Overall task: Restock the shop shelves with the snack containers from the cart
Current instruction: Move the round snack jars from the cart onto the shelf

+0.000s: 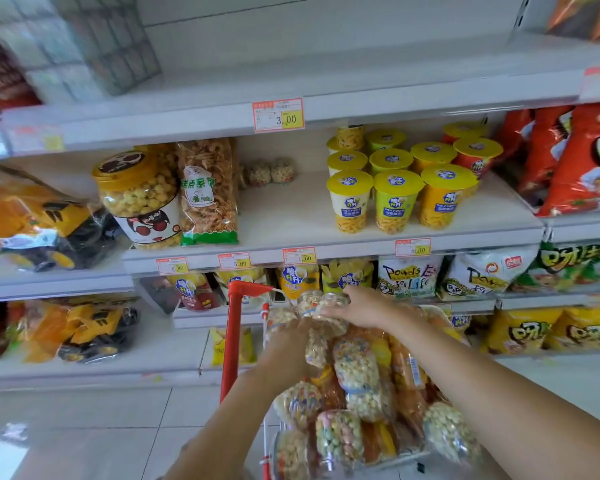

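The red-framed cart (234, 327) stands low in the middle, heaped with several clear snack containers (355, 372) of pale puffed balls and some orange packs. My left hand (288, 344) curls round a container (281, 318) at the far end of the pile. My right hand (354, 308) reaches over the pile and grips another clear container (326, 303) from above. The middle shelf (291, 209) has a bare stretch at its centre, with two small puffed-ball containers (271, 172) at the back.
On the middle shelf a large yellow-lidded jar (139, 195) and a snack bag (208, 192) stand left, yellow-lidded cups (395, 199) right, red bags (582, 161) far right. Toy trucks in plastic (39, 223) fill the left shelves. Snack bags line the lower shelves.
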A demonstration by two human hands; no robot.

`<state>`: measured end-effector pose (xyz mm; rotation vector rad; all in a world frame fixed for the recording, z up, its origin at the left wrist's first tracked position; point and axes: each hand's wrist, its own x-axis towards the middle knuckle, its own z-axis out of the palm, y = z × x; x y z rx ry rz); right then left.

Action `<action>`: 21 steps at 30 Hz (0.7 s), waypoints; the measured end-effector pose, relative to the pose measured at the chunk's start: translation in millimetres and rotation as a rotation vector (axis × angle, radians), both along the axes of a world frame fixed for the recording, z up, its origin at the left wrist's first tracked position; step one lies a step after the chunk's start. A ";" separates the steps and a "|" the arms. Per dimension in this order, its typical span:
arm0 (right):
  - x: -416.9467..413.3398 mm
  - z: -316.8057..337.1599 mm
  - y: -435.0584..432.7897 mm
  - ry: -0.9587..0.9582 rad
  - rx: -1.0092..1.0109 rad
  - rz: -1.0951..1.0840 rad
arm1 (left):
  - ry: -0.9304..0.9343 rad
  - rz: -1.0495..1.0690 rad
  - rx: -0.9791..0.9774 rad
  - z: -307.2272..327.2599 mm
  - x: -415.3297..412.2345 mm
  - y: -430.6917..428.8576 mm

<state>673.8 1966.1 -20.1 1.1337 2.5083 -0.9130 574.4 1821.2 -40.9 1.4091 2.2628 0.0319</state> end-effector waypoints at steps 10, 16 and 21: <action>-3.9 15.4 -9.1 0.055 0.019 -0.019 | -0.145 0.066 0.264 -2.2 0.9 -15.5; -24.9 68.0 11.9 0.546 -0.103 -0.176 | -0.277 0.312 0.604 47.2 -26.3 -20.4; -83.4 92.1 39.0 0.675 0.159 -0.272 | -0.290 0.587 0.885 86.5 -73.1 37.5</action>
